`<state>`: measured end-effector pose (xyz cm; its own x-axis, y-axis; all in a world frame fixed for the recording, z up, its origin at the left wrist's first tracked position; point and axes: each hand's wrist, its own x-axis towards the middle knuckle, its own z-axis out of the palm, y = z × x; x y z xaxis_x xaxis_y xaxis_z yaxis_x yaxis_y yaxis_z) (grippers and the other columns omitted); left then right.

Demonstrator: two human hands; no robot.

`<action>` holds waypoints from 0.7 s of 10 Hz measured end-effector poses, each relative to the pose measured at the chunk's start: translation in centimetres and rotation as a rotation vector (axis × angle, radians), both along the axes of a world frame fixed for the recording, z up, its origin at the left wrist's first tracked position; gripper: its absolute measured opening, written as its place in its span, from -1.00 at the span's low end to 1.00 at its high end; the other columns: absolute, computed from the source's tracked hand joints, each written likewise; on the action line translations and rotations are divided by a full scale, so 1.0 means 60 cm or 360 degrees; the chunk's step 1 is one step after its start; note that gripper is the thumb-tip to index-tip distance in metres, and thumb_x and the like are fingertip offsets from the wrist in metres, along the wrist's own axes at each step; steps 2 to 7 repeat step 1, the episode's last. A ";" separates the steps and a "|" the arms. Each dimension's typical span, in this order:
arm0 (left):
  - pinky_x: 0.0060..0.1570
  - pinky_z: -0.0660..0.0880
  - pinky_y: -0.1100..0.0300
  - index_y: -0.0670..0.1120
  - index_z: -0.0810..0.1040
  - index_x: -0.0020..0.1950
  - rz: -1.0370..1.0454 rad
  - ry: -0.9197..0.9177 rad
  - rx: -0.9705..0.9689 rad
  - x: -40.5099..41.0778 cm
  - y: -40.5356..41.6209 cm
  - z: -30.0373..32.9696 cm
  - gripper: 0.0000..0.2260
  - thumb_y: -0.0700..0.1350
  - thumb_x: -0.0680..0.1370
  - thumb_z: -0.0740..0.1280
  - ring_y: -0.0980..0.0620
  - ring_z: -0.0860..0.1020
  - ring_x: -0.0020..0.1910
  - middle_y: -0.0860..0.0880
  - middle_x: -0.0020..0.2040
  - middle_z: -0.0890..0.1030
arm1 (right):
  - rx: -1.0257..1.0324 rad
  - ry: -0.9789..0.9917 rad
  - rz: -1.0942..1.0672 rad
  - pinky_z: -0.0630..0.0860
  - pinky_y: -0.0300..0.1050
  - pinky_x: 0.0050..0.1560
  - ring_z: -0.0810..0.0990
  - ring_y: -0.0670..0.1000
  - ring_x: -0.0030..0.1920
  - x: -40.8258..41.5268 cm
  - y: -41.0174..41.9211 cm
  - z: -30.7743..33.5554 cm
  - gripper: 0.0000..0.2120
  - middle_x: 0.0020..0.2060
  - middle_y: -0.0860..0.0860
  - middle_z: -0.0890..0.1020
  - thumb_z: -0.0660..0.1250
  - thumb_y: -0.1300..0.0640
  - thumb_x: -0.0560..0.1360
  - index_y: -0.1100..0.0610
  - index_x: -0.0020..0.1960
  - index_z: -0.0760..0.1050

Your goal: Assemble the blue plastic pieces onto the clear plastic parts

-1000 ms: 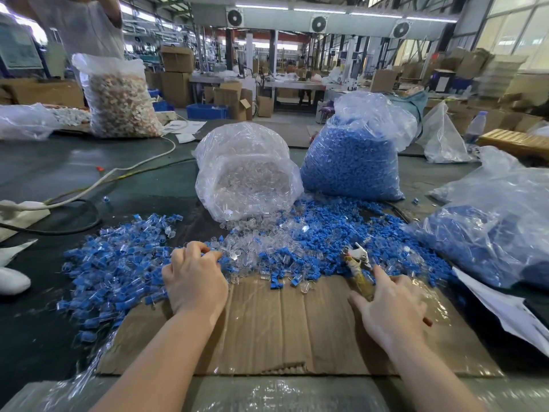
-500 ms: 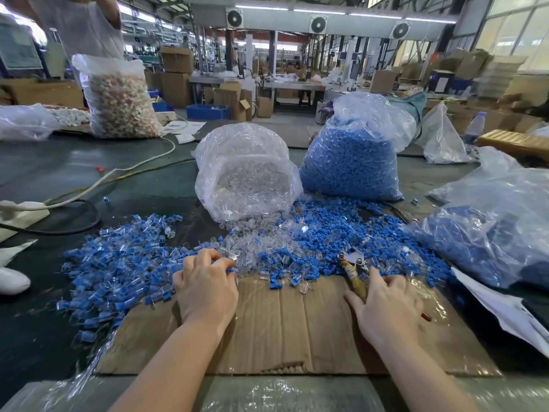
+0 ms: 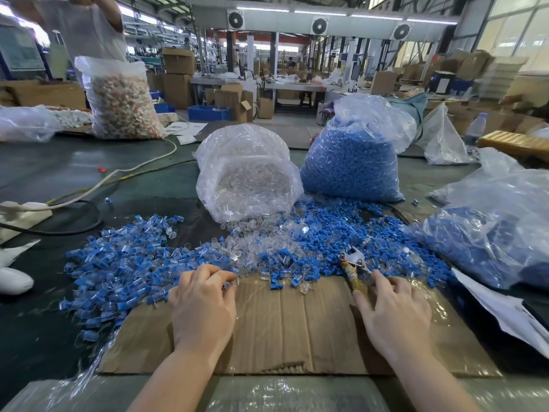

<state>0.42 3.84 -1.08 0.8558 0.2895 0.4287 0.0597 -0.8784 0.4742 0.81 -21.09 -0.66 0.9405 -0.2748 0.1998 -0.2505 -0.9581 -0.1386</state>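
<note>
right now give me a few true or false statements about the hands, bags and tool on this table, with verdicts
1. The clear-parts bag stands left of the blue-pieces bag. True.
2. The left hand pinches a clear part at the cardboard's far edge. True.
3. The right hand is lifting the pliers off the table. False: the pliers lie on the pile and cardboard, and the hand only rests beside the handle.
4. The cardboard is buried under blue pieces. False: most of it is bare, with the loose pieces piled along its far edge.
5. The blue-pieces bag is tied shut. False: its top is open.
</note>
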 end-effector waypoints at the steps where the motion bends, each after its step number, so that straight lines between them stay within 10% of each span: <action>1: -0.01 0.31 0.04 -0.03 0.66 -0.05 -0.0133 -0.0168 -0.0042 -0.037 -0.001 0.002 -0.85 -0.16 0.40 0.47 0.00 0.44 -0.06 0.07 -0.12 0.58 | 0.0113 -0.0230 0.0080 0.23 0.03 0.31 0.34 0.10 0.31 -0.025 -0.005 0.005 -0.52 0.29 0.02 0.43 0.18 -0.15 0.52 -0.01 0.39 0.31; 7: -0.01 0.31 0.04 -0.03 0.66 -0.05 -0.0133 -0.0168 -0.0042 -0.037 -0.001 0.002 -0.85 -0.16 0.40 0.47 0.00 0.44 -0.06 0.07 -0.12 0.58 | 0.0113 -0.0230 0.0080 0.23 0.03 0.31 0.34 0.10 0.31 -0.025 -0.005 0.005 -0.52 0.29 0.02 0.43 0.18 -0.15 0.52 -0.01 0.39 0.31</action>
